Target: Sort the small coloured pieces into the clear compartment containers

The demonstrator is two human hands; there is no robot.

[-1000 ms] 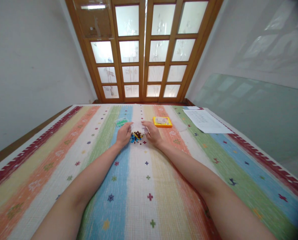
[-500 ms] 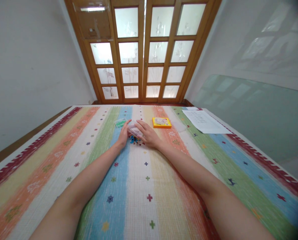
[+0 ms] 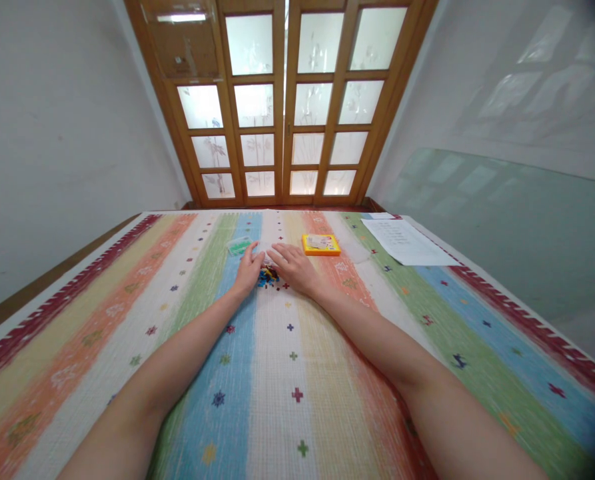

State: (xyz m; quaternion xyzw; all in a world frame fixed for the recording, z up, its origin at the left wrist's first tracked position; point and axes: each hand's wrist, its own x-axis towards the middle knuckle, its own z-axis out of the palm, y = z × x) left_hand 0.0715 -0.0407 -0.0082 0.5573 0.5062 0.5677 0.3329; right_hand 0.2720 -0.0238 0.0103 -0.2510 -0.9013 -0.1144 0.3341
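Note:
My left hand and my right hand rest on the striped cloth, far out in front of me. Between them lies a small pile of colourful little pieces. Just beyond the pile sits a small clear plastic box, faint and hard to make out. The fingers of both hands lie stretched out and flat, with the fingertips meeting at this box. I cannot see anything gripped in either hand.
A clear packet with green contents lies just left of my left hand. A flat yellow box sits right of my right hand, with a printed sheet of paper further right. Wooden glazed doors stand behind.
The clear box, held above the pile a second ago, has come down to the cloth. My right hand has flattened and slid left over it. My left hand's fingers now point forward.

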